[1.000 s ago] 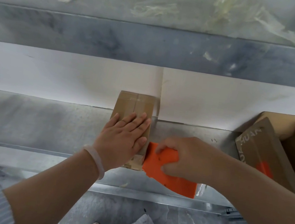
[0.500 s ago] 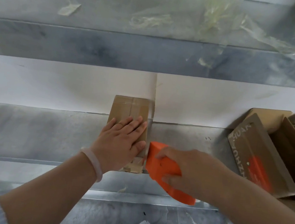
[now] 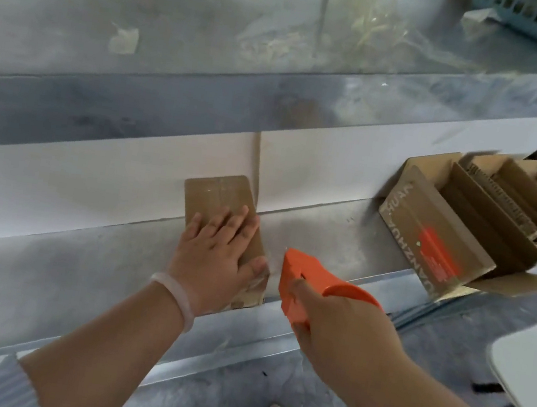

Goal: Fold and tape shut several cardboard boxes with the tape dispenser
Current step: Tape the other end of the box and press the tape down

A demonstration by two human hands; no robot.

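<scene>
On the counter lies the small cardboard box, flaps folded down and a strip of tape faintly visible along its top. We judge two risks. The near end of the box sits at the counter's front edge, so a sideways shove could tip it off. The tape dispenser, just right of the box with its pointed nose beside the thumb, could nick skin or snag the tape end there.

Left hand: palm down on the box, grip apart, fingers straight and spread, pressing. Right hand: right of the box, grip clamped around the orange dispenser, wrist angled toward the box. Further right of the box, well apart, an open carton holds flat cardboard.
</scene>
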